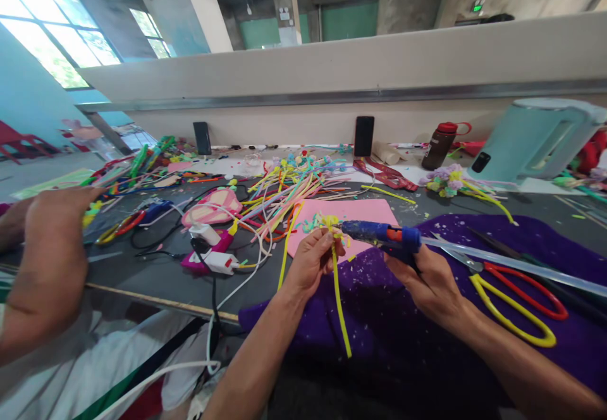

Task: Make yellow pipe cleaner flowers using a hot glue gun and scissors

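Observation:
My left hand (313,257) pinches a yellow pipe cleaner (339,306) near its top, where small yellow loops form a flower-like head (332,222). The long stem hangs down below my fingers. In my right hand (429,277) is a blue hot glue gun (379,233), its nozzle pointing left and touching or very near the yellow head. A clear glue stick (512,262) sticks out from its back end. Beneath the work lies a pink sheet (372,211) with turquoise bits on it, partly over a purple cloth (374,319).
Scissors with red and yellow handles (515,300) lie at the right. Bundled pipe cleaners (294,198) fill the middle. Cables run from a power strip (211,252). A co-worker's arm (52,262) is at the left. A bottle (439,147) and a kettle (535,138) stand behind.

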`<state>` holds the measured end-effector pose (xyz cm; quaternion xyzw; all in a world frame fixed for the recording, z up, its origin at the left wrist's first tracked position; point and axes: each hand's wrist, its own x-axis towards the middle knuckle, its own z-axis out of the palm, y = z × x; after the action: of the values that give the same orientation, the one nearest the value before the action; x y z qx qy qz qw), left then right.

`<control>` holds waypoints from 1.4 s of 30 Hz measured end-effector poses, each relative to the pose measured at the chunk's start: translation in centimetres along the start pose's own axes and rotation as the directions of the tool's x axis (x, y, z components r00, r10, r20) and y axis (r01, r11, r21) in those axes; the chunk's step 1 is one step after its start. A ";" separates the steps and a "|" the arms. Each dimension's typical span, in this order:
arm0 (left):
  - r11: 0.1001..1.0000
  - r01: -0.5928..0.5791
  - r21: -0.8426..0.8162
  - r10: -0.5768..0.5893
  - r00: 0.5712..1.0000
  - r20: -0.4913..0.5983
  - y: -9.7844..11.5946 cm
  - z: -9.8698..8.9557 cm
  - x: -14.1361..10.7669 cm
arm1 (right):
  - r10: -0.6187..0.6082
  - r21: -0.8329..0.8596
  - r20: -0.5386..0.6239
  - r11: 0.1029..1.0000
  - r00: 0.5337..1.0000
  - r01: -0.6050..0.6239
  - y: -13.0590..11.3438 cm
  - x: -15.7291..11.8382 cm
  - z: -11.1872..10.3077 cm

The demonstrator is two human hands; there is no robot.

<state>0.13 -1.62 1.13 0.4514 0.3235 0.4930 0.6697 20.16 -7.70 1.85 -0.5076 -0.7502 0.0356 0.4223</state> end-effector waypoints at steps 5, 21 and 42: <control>1.000 -0.007 0.025 0.007 1.000 0.019 0.0 0.0 0.0 | -0.034 -0.042 -0.038 0.999 0.999 0.032 0.0 0.1 -0.1; 0.999 0.009 0.048 -0.010 1.000 0.021 -0.2 -0.1 0.1 | 0.016 -0.056 -0.004 0.998 1.000 -0.016 -0.3 0.3 -0.3; 0.997 0.045 0.058 -0.046 0.999 0.015 -0.2 -0.2 0.2 | 0.022 -0.083 0.039 0.996 0.999 -0.019 -0.4 0.4 -0.2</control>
<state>0.09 -1.44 0.87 0.4670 0.3422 0.4646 0.6701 19.95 -7.63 2.40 -0.5314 -0.7539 0.0191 0.3858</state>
